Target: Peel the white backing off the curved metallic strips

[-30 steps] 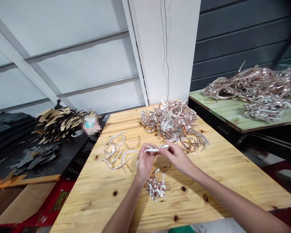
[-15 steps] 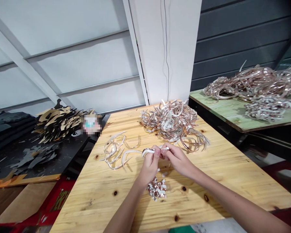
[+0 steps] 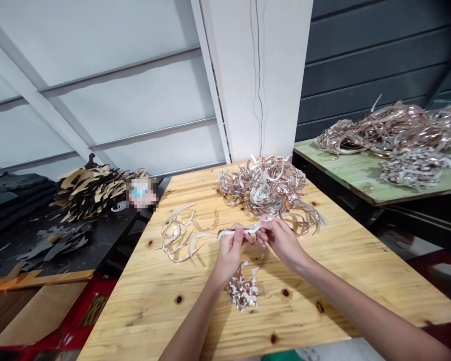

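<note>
Strip (image 3: pixel 237 232), pale, pinched up over the pine worktop (image 3: pixel 323 301).
I see left grip (image 3: pixel 230 253) and right grip (image 3: pixel 281 239) clamped on it; it looks light, thin, springy, so I'd hold near its ends.

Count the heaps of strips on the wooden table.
3: a large coppery heap at the far end of the pine table, a looser pale heap to its left, and a small heap of cut pieces nearest the person.

Left hand (image 3: pixel 230 254), right hand (image 3: pixel 281 241), raised close together, fingers (image 3: pixel 240 231) pinching
</note>
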Available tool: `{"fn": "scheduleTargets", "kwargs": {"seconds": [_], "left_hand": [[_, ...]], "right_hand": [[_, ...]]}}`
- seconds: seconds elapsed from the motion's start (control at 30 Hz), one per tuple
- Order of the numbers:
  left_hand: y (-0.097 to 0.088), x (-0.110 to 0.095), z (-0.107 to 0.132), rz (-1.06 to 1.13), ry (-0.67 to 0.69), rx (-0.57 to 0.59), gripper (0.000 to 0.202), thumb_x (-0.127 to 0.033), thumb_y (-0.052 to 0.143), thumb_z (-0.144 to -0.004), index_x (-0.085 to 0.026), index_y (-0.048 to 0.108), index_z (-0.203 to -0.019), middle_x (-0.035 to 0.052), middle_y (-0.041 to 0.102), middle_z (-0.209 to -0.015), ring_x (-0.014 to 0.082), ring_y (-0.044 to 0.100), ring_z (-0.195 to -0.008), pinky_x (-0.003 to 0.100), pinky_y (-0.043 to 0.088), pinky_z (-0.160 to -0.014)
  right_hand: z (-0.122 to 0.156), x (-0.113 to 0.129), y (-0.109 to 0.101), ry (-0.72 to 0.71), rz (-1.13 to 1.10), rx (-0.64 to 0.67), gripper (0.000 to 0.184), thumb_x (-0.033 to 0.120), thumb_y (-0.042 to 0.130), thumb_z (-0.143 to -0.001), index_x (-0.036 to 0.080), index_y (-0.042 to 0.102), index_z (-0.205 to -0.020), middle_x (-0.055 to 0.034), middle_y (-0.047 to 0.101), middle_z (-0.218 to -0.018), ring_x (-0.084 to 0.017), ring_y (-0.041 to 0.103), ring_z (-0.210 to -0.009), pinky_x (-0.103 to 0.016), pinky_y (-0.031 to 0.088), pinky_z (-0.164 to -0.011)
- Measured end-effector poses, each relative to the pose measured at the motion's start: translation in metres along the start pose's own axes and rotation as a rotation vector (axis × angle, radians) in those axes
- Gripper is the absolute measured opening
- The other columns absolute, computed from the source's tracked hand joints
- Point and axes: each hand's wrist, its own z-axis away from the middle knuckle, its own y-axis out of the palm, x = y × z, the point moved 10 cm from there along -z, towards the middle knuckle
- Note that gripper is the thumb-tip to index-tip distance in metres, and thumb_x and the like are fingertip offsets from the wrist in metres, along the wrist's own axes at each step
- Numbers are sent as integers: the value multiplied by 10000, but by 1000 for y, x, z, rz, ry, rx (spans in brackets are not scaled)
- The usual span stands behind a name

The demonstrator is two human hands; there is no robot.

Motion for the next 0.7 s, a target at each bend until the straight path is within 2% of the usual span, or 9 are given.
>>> {"fn": "scheduleTargets", "kwargs": {"seconds": [0.13, 0.3, 0.47, 0.6, 0.7], "left_hand": [[-12, -3, -1, -95, 13, -67, 463, -542, 469, -1018, -161, 636, -815, 38, 613, -793, 181, 641, -778, 308, 515, -787], [-16, -2, -2, -159, -2, -93, 473, -559, 454, -1017, -168, 616, -805, 31, 611, -771, 174, 639, -740, 300, 506, -752], [-18, -18, -2, -297, 66, -171, 492, -520, 409, -1043, -168, 620, -771, 43, 604, -783, 177, 633, -770, 304, 489, -793], [-18, -27, 1, -396, 102, -207, 503, -481, 387, -1059, -166, 631, -752, 45, 600, -803, 170, 621, -793, 294, 466, -806], [-23, -24, 3, -300, 91, -234, 437, -475, 419, -1052, -165, 658, -857, 51, 618, -852, 174, 627, -821, 301, 487, -816]], "right_hand": [[-1, 9, -6, 5, -170, -67, 246, 287, 704, -808, 205, 520, -668, 46, 464, -570, -128, 469, -556, -239, 376, -520], [-3, 21, -18, -39, -324, -156, 258, 217, 676, -817, 203, 492, -635, 50, 437, -578, -115, 458, -550, -225, 421, -534], [-5, 18, -31, -65, -426, -260, 239, 176, 657, -813, 199, 503, -632, 50, 437, -593, -112, 485, -574, -210, 479, -554], [-6, 15, -41, -112, -450, -336, 226, 168, 658, -818, 198, 524, -639, 27, 553, -665, -116, 575, -644, -204, 553, -633], [-8, 10, -34, -80, -425, -273, 223, 207, 675, -832, 191, 553, -647, -34, 696, -826, -141, 664, -730, -232, 605, -714]]}}
